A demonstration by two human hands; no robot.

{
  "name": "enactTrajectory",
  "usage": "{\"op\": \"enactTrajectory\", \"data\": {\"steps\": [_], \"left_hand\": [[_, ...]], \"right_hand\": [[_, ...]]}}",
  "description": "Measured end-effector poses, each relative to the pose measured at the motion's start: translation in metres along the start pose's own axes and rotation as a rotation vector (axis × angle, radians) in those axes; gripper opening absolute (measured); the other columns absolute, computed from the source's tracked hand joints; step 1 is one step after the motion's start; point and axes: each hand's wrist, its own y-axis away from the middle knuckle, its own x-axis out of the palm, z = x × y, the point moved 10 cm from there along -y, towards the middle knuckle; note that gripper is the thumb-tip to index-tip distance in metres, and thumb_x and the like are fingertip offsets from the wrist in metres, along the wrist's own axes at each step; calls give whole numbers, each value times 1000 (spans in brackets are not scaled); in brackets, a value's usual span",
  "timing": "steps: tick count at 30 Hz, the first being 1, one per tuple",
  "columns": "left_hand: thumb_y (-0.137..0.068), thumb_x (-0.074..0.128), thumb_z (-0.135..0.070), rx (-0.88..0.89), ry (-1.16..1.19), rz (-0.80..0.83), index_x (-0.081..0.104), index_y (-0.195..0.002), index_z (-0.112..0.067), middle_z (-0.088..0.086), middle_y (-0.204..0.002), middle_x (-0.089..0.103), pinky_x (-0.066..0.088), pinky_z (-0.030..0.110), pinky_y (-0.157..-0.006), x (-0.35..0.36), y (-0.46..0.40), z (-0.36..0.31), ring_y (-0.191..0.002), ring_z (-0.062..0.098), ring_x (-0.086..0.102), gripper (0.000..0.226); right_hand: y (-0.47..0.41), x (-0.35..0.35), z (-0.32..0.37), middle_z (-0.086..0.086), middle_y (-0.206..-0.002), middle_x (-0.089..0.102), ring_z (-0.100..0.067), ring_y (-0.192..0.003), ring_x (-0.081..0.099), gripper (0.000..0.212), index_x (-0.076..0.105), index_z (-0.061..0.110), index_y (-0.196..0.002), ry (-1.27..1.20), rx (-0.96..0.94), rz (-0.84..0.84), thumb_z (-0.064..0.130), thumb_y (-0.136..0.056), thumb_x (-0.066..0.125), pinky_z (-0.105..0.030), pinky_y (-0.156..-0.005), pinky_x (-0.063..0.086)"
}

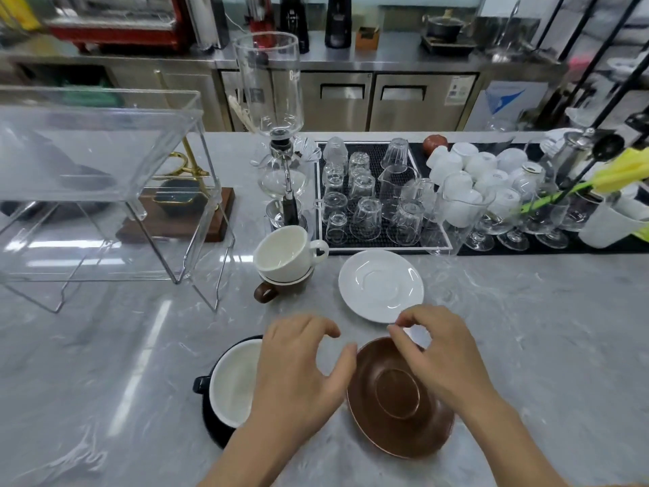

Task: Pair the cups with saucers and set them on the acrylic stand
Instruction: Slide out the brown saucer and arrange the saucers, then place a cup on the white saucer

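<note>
Nearest the bench's front edge I have the black cup (231, 381) already sitting on its black saucer (214, 428), the one pair made so far. My left hand (298, 377) hovers above it with fingers loosely curled, gripping nothing. Just right of it, my right hand (442, 356) is over the brown saucer (400, 409), thumb and forefinger close together at its far rim; I cannot tell whether they pinch it. Beyond lies the white saucer (381, 286), bare. Left of that, the white cup (286, 253) sits nested in the brown cup (277, 288). The acrylic stand (102, 177) at the far left holds no cups yet.
</note>
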Motion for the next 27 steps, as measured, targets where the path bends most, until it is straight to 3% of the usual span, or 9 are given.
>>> {"op": "enactTrajectory", "data": {"steps": [2, 4, 6, 8, 13, 16, 20, 24, 27], "left_hand": [[-80, 62, -48, -14, -47, -36, 72, -97, -19, -7, -99, 71, 40, 31, -97, -6, -4, 12, -99, 16, 62, 36], [-82, 59, -53, -47, -136, -37, 71, -111, -15, -2, -117, 69, 38, 47, -110, -9, -9, 25, -114, 20, 60, 50], [-85, 53, -58, -90, -227, -3, 67, -123, -12, 3, -128, 65, 34, 56, -114, -11, -16, 39, -125, 27, 57, 61], [-86, 46, -62, -145, -277, 31, 61, -132, -12, 6, -135, 61, 33, 56, -115, -13, -23, 55, -131, 31, 53, 70], [-86, 40, -68, -279, -268, 56, 40, -152, -13, 5, -156, 43, 26, 47, -121, -17, -45, 93, -145, 25, 37, 86], [-83, 41, -71, -283, -221, 34, 40, -150, -13, 4, -153, 46, 29, 41, -119, -15, -58, 99, -143, 23, 38, 89], [-78, 54, -70, -283, -106, -13, 44, -139, -24, -5, -140, 53, 37, 32, -105, -15, -74, 109, -130, 17, 45, 77], [-61, 61, -80, -388, 123, 3, 38, -142, -30, -12, -139, 49, 29, 21, -98, -5, -88, 127, -131, 7, 39, 98], [-55, 67, -82, -380, 131, 23, 37, -132, -37, -18, -127, 46, 33, 19, -86, 0, -100, 134, -121, 1, 40, 94]], "right_hand": [[-7, 6, 9, 18, -100, 70, -5, -98, 59, 16, 72, 27, -99, -9, -19, 16, 26, -83, 77, -21, -89, 40], [-15, 15, 18, 12, -117, 70, -7, -112, 57, 31, 72, 23, -114, -11, -35, 56, 26, -84, 77, -16, -96, 34], [-23, 23, 27, 7, -127, 67, -8, -120, 54, 40, 68, 21, -125, -23, -44, 110, 27, -86, 76, -10, -99, 27], [-32, 32, 36, 4, -131, 65, -12, -123, 54, 44, 65, 20, -129, -27, -52, 144, 28, -87, 75, -9, -100, 25], [-56, 60, 48, 7, -139, 58, -14, -129, 51, 52, 54, 23, -140, -65, -42, 219, 35, -91, 68, -22, -107, 32], [-67, 68, 51, 7, -140, 57, -13, -129, 51, 57, 50, 22, -143, -101, -42, 222, 36, -91, 68, -28, -109, 37], [-84, 82, 56, 12, -139, 55, -6, -125, 51, 59, 46, 24, -145, -118, -45, 226, 39, -91, 66, -22, -103, 36], [-106, 93, 57, 19, -126, 57, 1, -109, 53, 49, 50, 30, -138, -193, -26, 240, 41, -92, 64, -21, -95, 42], [-120, 98, 56, 14, -112, 65, 0, -97, 59, 37, 59, 28, -129, -266, 16, 221, 40, -94, 61, -21, -84, 48]]}}
